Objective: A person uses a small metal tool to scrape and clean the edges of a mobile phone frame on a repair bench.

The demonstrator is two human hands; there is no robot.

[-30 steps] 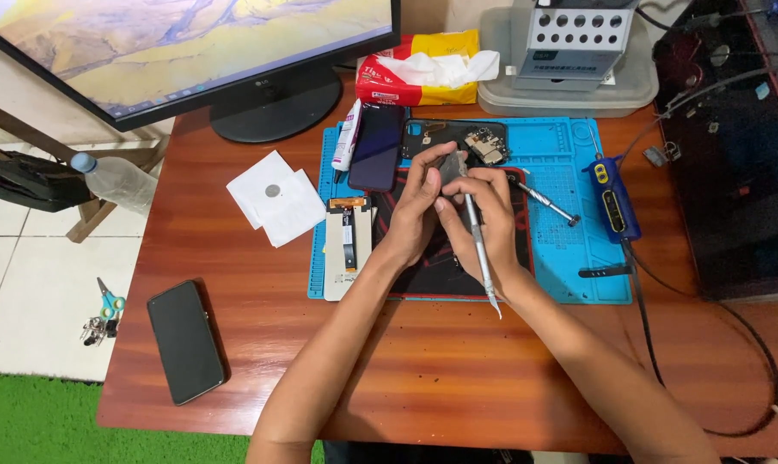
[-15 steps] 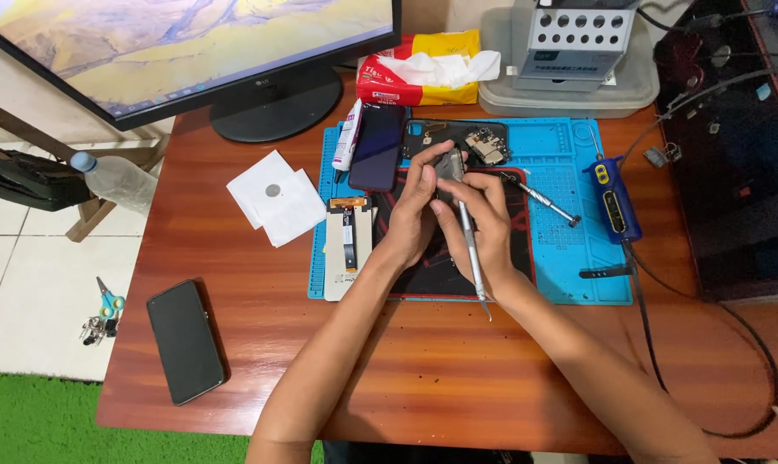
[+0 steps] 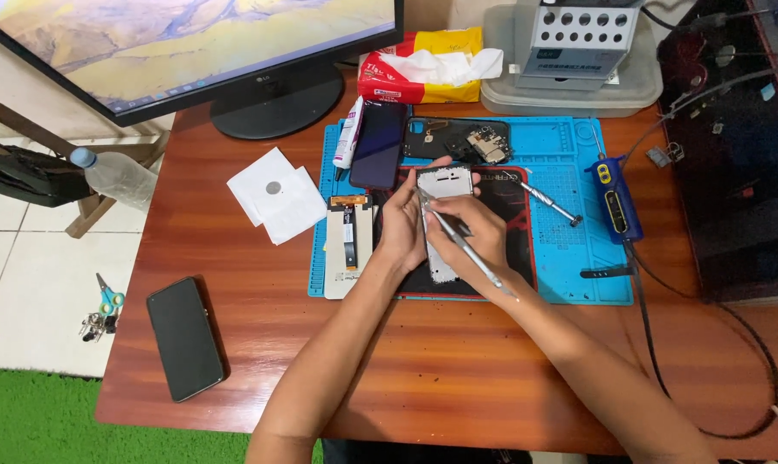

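Far left, off the worktop (image 3: 260, 361), a bottle (image 3: 114, 176) lies on a stool and scissors (image 3: 105, 299) on the floor. On the wood sit a black phone (image 3: 184, 337) and white paper squares (image 3: 277, 194). A monitor (image 3: 191, 51) stands behind.

On the blue mat (image 3: 569, 258) lie a screen part (image 3: 349, 245) with its flex cable up, a dark phone (image 3: 379, 144) and a white tube (image 3: 348, 133) beside it.

The left hand (image 3: 402, 225) is clenched around the left edge of the grey phone frame (image 3: 445, 185), which lies on the dark pad (image 3: 514, 228) in the middle of the mat. The right hand (image 3: 466, 236) grasps a thin metal tool (image 3: 466, 249) like a pen, its tip at the frame's upper left.

To do this well, I judge the left fingers should press the frame flat so that it cannot slide, and the tool should work at a low angle with light force, since a slip could scratch the frame or jab the steadying hand.

Further right lie a back cover with a small board (image 3: 462, 137), a screwdriver (image 3: 544, 199), a blue handpiece (image 3: 617, 202) with its cable, and tissues (image 3: 423, 73) and a grey station (image 3: 574, 39) behind.
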